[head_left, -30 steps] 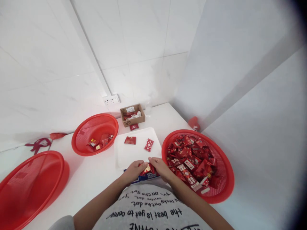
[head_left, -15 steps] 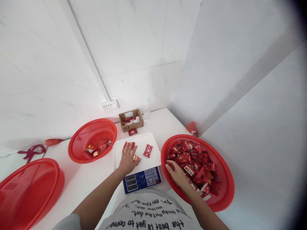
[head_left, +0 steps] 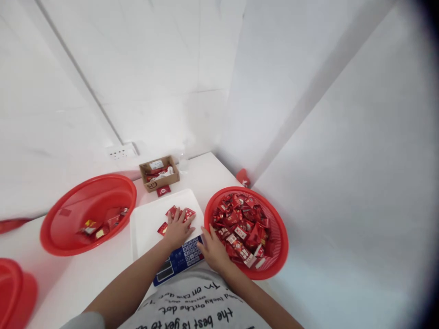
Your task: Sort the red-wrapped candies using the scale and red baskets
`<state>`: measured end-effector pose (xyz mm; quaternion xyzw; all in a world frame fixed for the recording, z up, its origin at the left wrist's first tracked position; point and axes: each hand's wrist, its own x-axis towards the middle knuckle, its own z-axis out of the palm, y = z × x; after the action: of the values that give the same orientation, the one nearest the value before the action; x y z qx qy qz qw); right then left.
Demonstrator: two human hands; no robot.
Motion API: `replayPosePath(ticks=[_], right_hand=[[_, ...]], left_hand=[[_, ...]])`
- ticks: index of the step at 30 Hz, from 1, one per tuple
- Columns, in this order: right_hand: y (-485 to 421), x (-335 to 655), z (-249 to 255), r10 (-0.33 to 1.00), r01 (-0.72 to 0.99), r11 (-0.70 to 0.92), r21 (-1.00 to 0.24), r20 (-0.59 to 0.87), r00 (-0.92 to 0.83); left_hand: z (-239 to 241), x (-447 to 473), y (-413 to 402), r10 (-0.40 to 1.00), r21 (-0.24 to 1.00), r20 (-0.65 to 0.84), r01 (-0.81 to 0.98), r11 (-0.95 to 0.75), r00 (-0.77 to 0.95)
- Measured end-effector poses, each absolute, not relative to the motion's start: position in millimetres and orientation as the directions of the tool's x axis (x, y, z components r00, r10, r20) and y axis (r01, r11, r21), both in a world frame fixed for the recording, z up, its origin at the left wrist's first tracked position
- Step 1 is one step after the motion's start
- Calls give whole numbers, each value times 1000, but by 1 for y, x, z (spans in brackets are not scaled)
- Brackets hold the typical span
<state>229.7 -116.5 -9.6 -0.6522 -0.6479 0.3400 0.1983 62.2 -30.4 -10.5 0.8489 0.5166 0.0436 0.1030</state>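
My left hand (head_left: 178, 230) lies palm down with its fingers spread on small red wrapped packets (head_left: 170, 211), on the right half of the white tray (head_left: 147, 219) of a weighing scale. The packets lie close together and the hand partly hides them. My right hand (head_left: 214, 249) rests at the near left rim of a red plastic basket (head_left: 281, 237), its fingers stretched out and the thumb apart, beside the scale's blue keypad panel (head_left: 178, 260). Heaped red packets (head_left: 240, 219) fill that basket.
A second red basket (head_left: 63, 201) with a few packets stands left of the scale, and another red basket (head_left: 27, 292) at the lower left. Behind the scale is a small cardboard box (head_left: 159, 173) beside a clear cup (head_left: 183, 163). Walls bound the table's back and right.
My left hand has slid right across the tray, bringing the packets together. My right hand has shifted left onto the basket's rim by the scale. The view has turned right.
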Motion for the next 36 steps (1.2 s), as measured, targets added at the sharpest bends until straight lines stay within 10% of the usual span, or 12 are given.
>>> replayPosePath(ticks=[6, 21, 29, 36], right_hand=[[-107, 244, -13, 988, 582, -116, -805, -153, -15], [-64, 270, -50, 958, 881, -159, -445, -284, 29], [-76, 294, -39, 996, 746, -43, -664, -83, -17], [-64, 322, -19, 947, 524, -89, -847, 92, 308]], left_hand=[[-14, 40, -47, 905, 179, 1, 891, -418, 425], [-9, 5, -46, 839, 170, -112, 842, -512, 533], [-1, 11, -72, 899, 326, 57, 843, -428, 434], [6, 25, -111, 966, 668, 103, 703, -245, 238]])
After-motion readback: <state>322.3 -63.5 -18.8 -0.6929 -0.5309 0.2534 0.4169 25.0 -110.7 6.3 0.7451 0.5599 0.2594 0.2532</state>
